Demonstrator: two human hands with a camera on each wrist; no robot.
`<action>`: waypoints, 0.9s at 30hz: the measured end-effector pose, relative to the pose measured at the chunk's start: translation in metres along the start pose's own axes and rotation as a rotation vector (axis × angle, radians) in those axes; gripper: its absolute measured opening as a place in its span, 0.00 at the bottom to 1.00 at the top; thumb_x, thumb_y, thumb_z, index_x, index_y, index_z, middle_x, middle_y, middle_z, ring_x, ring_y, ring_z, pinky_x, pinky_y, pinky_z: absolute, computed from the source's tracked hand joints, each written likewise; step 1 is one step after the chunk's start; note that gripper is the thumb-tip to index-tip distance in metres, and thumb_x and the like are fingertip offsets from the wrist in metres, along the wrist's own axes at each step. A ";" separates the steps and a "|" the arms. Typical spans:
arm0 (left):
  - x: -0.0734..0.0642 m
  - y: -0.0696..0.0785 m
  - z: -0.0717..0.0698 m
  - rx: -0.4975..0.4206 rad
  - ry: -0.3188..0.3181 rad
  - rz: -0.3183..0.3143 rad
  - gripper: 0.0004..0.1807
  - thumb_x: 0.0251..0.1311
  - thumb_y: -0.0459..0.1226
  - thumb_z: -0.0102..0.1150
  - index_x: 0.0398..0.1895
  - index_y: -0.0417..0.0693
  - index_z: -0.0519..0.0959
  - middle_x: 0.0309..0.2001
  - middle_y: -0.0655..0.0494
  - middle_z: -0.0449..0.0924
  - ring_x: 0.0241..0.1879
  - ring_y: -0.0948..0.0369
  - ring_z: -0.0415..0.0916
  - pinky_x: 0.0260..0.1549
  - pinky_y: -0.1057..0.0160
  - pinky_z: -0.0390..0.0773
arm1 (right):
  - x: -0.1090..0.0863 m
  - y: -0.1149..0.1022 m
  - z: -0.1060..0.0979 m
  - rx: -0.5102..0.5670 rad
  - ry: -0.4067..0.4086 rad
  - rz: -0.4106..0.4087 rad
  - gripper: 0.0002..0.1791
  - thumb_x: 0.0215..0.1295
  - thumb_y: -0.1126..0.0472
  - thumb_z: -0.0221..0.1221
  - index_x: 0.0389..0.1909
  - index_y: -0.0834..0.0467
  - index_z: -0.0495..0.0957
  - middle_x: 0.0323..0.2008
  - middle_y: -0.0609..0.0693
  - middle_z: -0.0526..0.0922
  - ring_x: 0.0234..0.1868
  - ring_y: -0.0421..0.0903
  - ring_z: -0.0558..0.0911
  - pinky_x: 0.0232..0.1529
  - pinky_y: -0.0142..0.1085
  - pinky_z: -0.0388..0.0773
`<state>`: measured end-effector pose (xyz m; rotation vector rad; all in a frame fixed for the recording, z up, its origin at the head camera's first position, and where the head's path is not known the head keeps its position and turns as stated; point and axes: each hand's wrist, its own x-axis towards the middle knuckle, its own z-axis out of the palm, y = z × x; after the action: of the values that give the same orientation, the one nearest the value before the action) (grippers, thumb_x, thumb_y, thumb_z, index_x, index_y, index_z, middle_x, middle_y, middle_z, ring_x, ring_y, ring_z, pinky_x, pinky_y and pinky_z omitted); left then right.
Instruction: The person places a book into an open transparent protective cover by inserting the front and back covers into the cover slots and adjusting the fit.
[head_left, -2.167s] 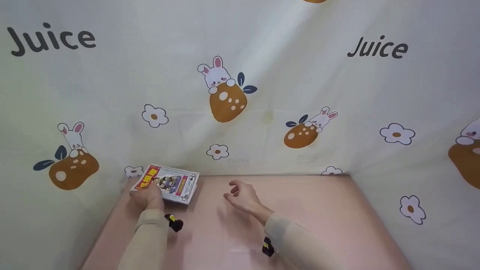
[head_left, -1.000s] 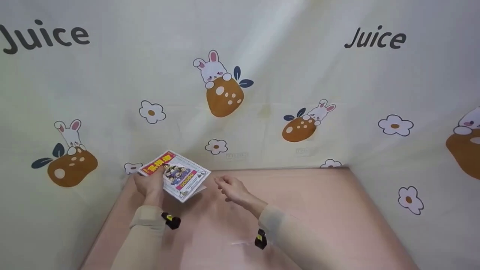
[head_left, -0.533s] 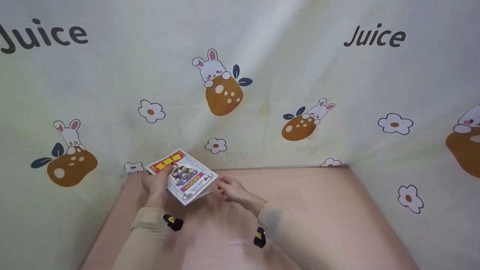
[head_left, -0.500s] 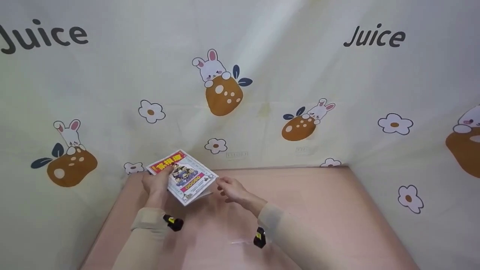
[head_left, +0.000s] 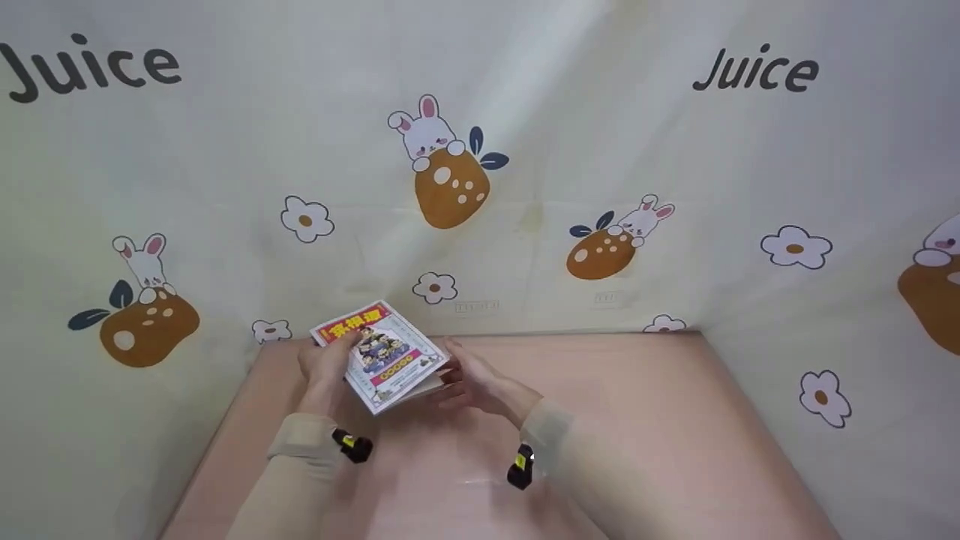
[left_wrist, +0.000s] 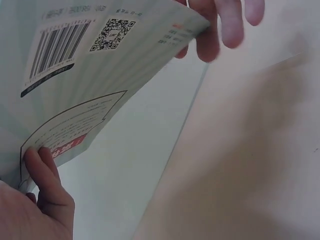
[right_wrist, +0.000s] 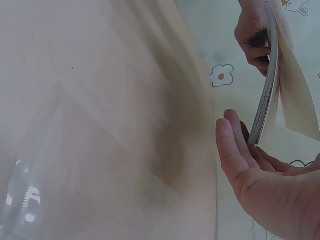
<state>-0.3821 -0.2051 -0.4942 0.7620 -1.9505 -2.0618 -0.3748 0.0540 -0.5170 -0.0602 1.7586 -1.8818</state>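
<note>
A thin paperback book [head_left: 401,354] with a red, yellow and pale blue cover is held tilted above the pink tabletop. My left hand [head_left: 326,367] grips its left edge, thumb on the front cover and fingers beneath. My right hand [head_left: 484,382] is at the lower right corner, its fingers [right_wrist: 230,145] under the pages and its thumb side above. In the left wrist view the back cover [left_wrist: 65,115] shows a barcode and QR code, with right-hand fingertips [left_wrist: 230,25] at its corner. The right wrist view shows the front cover [right_wrist: 297,95] splayed away from the pages.
A pink surface [head_left: 637,420] lies under both hands. Behind it hangs a pale cloth [head_left: 345,135] printed with rabbits, flowers and "Juice". Clear shiny plastic [right_wrist: 30,200] shows at the lower left in the right wrist view. Black wrist devices [head_left: 521,466] hang below the sleeves.
My left hand has lifted the book and carried it rightward, turning it a little. My right hand has come to its right corner, fingers now beneath it. The cover has parted from the pages.
</note>
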 end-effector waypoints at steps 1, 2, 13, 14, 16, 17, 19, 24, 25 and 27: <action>-0.001 -0.001 0.002 0.005 -0.011 0.001 0.32 0.68 0.39 0.76 0.69 0.34 0.76 0.39 0.53 0.87 0.31 0.63 0.87 0.34 0.67 0.91 | 0.000 0.000 -0.001 0.015 0.011 -0.005 0.40 0.88 0.32 0.45 0.70 0.64 0.79 0.58 0.61 0.89 0.62 0.67 0.90 0.76 0.61 0.81; -0.002 -0.002 0.003 0.017 -0.022 0.003 0.32 0.68 0.39 0.76 0.70 0.34 0.76 0.40 0.52 0.87 0.32 0.63 0.87 0.34 0.67 0.91 | 0.001 -0.001 -0.002 0.023 0.021 -0.013 0.36 0.87 0.35 0.49 0.68 0.62 0.81 0.54 0.58 0.91 0.57 0.61 0.93 0.76 0.61 0.81; -0.016 -0.013 0.025 0.100 -0.110 0.050 0.35 0.70 0.39 0.74 0.76 0.39 0.73 0.57 0.38 0.86 0.42 0.56 0.89 0.37 0.66 0.90 | 0.000 0.000 -0.016 -0.008 0.100 -0.052 0.22 0.78 0.56 0.67 0.63 0.66 0.86 0.37 0.49 0.94 0.34 0.41 0.92 0.38 0.32 0.89; -0.017 -0.014 0.027 0.105 -0.119 0.054 0.35 0.70 0.39 0.74 0.76 0.39 0.72 0.57 0.38 0.85 0.42 0.56 0.89 0.37 0.66 0.91 | 0.000 0.001 -0.017 -0.017 0.108 -0.054 0.22 0.77 0.57 0.67 0.63 0.67 0.85 0.37 0.49 0.94 0.34 0.41 0.91 0.37 0.32 0.89; -0.019 -0.016 0.031 0.112 -0.138 0.050 0.35 0.71 0.40 0.73 0.76 0.40 0.72 0.57 0.38 0.85 0.43 0.56 0.89 0.38 0.65 0.91 | -0.002 0.001 -0.021 -0.052 0.121 -0.057 0.23 0.77 0.59 0.67 0.65 0.68 0.84 0.40 0.52 0.94 0.35 0.42 0.92 0.37 0.31 0.89; -0.020 -0.017 0.034 0.109 -0.140 0.047 0.34 0.71 0.40 0.73 0.76 0.40 0.72 0.57 0.38 0.86 0.42 0.56 0.89 0.38 0.65 0.91 | -0.003 0.000 -0.023 -0.067 0.122 -0.058 0.23 0.77 0.59 0.67 0.66 0.68 0.83 0.42 0.53 0.94 0.36 0.42 0.92 0.38 0.31 0.90; -0.021 -0.020 0.038 0.101 -0.147 0.032 0.34 0.72 0.40 0.73 0.75 0.39 0.72 0.56 0.39 0.86 0.42 0.56 0.89 0.39 0.64 0.92 | -0.004 0.000 -0.028 -0.089 0.125 -0.065 0.24 0.77 0.61 0.67 0.68 0.68 0.82 0.47 0.56 0.95 0.39 0.43 0.93 0.40 0.32 0.91; -0.025 -0.024 0.049 0.083 -0.158 0.003 0.33 0.72 0.40 0.73 0.74 0.39 0.73 0.57 0.38 0.86 0.43 0.54 0.90 0.40 0.63 0.93 | -0.011 0.000 -0.041 -0.122 0.147 -0.083 0.19 0.76 0.64 0.67 0.64 0.65 0.85 0.51 0.58 0.94 0.43 0.46 0.94 0.44 0.33 0.92; -0.026 -0.024 0.052 0.079 -0.167 -0.002 0.33 0.72 0.41 0.73 0.74 0.38 0.73 0.56 0.38 0.87 0.43 0.55 0.90 0.40 0.63 0.93 | -0.012 0.000 -0.044 -0.123 0.154 -0.091 0.19 0.76 0.64 0.67 0.63 0.65 0.86 0.51 0.58 0.94 0.43 0.45 0.94 0.44 0.33 0.92; -0.029 -0.024 0.058 0.061 -0.187 -0.009 0.33 0.72 0.41 0.73 0.74 0.37 0.75 0.55 0.38 0.88 0.41 0.56 0.90 0.40 0.63 0.92 | -0.015 0.001 -0.052 -0.117 0.162 -0.111 0.19 0.75 0.65 0.67 0.63 0.66 0.85 0.49 0.57 0.94 0.42 0.44 0.93 0.43 0.33 0.91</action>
<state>-0.3812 -0.1383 -0.5115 0.6100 -2.1191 -2.1578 -0.3822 0.1073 -0.5206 -0.0514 2.0124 -1.9054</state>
